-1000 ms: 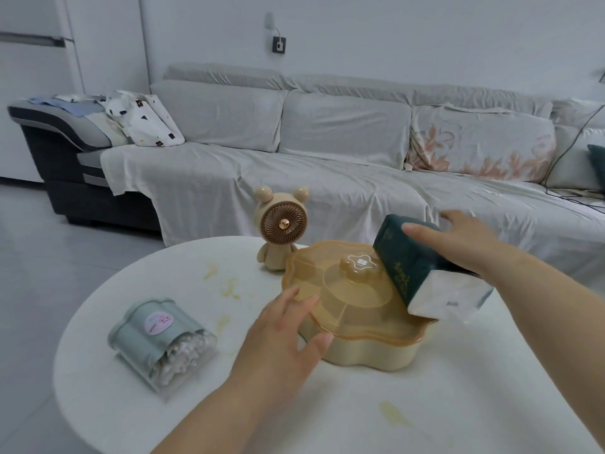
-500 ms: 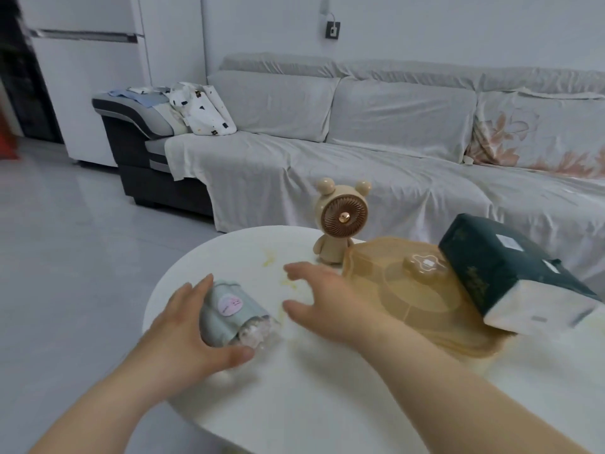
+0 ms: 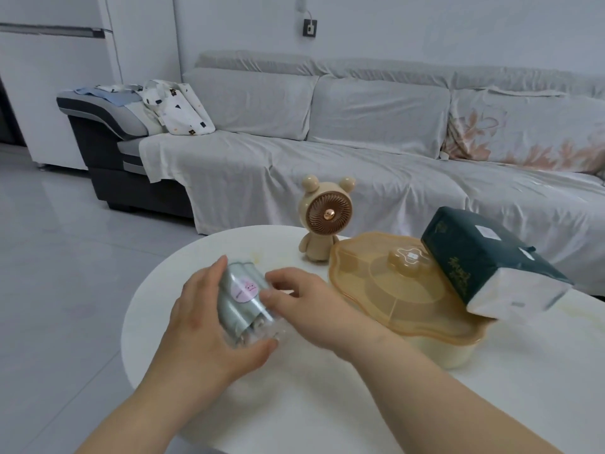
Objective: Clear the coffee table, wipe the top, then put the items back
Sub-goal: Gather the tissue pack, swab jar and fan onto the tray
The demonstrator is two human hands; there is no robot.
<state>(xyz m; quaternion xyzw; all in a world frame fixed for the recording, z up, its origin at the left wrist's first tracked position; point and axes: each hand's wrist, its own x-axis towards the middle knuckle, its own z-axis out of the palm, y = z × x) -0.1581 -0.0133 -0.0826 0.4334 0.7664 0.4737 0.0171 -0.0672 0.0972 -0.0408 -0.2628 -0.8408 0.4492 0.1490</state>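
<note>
Lifted clear of worktop [image 3: 203,257] since a half-second back: cotton-swab tub [image 3: 244,301], left hand [image 3: 209,326] wrapped round it, right hand [image 3: 301,296] pinching its far side; light, slick plastic, best gripped mid-body.

Both hands [image 3: 209,319] grip cotton-swab box [image 3: 244,298] above table [image 3: 327,404].

A long grey-covered sofa [image 3: 360,132] spans twelve to three o'clock before a pale wall [image 3: 425,24] with a dark socket [image 3: 309,27]. Glossy white floor [image 3: 65,273] fills nine o'clock; a white fridge [image 3: 49,77] stands at ten.
</note>
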